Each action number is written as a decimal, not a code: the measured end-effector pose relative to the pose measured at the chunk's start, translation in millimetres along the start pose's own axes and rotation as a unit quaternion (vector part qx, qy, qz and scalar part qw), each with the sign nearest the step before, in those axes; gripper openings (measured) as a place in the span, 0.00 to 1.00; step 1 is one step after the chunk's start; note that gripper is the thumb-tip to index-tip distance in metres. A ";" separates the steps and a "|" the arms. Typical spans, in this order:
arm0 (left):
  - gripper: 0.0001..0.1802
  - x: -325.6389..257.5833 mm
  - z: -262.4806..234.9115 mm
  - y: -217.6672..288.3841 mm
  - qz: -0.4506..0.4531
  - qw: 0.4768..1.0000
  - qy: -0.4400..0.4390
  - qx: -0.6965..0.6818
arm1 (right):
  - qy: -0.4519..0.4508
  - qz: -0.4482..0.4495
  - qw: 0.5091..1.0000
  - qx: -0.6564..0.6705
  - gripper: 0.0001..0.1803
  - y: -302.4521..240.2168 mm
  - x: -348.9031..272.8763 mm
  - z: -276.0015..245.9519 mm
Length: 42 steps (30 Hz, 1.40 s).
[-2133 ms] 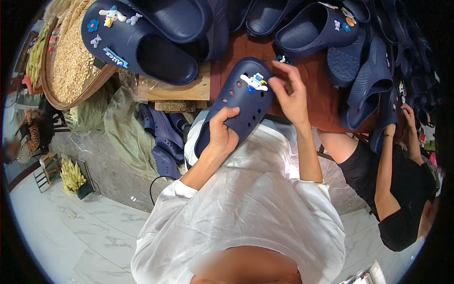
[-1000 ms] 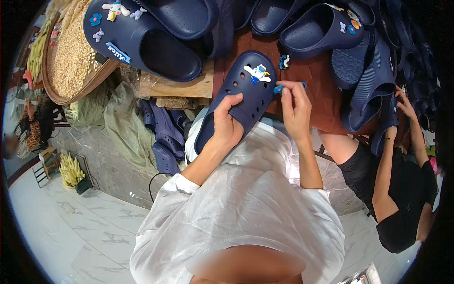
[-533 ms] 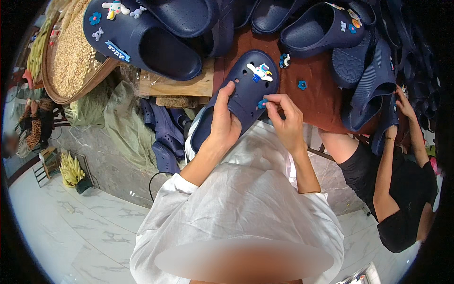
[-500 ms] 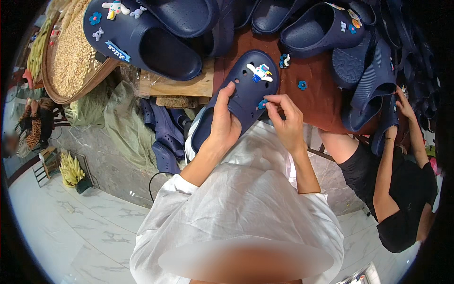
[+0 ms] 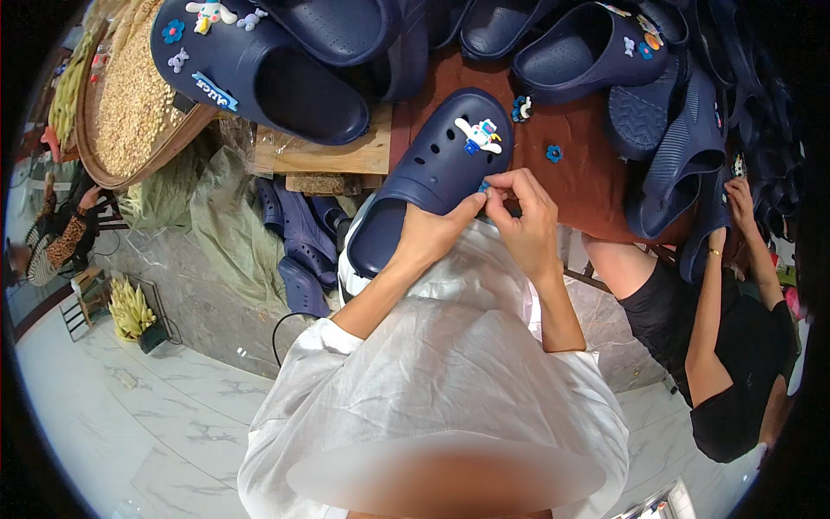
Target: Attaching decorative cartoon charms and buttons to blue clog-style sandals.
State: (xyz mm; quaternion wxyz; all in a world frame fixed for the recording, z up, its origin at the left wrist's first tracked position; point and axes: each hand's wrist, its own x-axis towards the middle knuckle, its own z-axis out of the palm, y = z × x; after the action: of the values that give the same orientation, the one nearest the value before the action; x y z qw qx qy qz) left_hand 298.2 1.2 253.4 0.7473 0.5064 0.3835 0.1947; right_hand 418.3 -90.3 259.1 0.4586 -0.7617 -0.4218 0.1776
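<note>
A navy clog [image 5: 437, 164] lies tilted in front of me, its toe pointing away. A white cartoon charm [image 5: 478, 136] sits on its toe. My left hand [image 5: 432, 233] grips the clog, with the fingers reaching into its opening and out of sight. The left thumb lies along the clog's right side, its tip close to my right fingertips. Between thumb and forefinger my right hand [image 5: 529, 221] pinches a small blue flower charm [image 5: 484, 186] against that side. The fingertips cover most of this charm.
Another blue flower charm [image 5: 553, 154] and a black-and-white charm [image 5: 520, 108] lie on the brown cloth [image 5: 579, 199]. Several navy clogs [image 5: 316, 95] crowd the far side. Far left is a grain basket [image 5: 108, 177]. At right, a co-worker's hand [image 5: 740, 203] is beside another clog.
My left thumb has come off the clog's top and down to its right side, while the fingers went into the opening. My right hand stays at the flower charm, now more covered.
</note>
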 end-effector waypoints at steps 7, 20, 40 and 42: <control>0.15 -2.8 2.5 -4.5 0.017 0.999 0.025 -0.033 | 0.003 -0.009 1.000 0.015 0.06 2.2 -2.8 -2.1; 0.16 0.1 4.7 -10.9 0.052 0.998 0.029 -0.011 | -0.015 0.107 0.986 0.128 0.08 11.1 -0.1 3.6; 0.28 10.4 -15.4 7.5 -0.122 0.895 -0.054 -0.427 | -0.039 -0.117 0.992 -0.042 0.21 -6.8 64.2 -19.0; 0.28 10.5 -14.4 8.4 -0.125 0.897 -0.054 -0.420 | -0.083 -0.131 0.985 -0.074 0.25 -5.4 71.9 -18.1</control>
State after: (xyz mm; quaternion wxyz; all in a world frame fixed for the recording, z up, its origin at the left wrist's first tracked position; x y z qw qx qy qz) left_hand 294.6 20.6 254.3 0.9283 0.1030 0.2853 0.2151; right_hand 469.4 -41.1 281.3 0.3835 -0.7146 -0.5665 0.1464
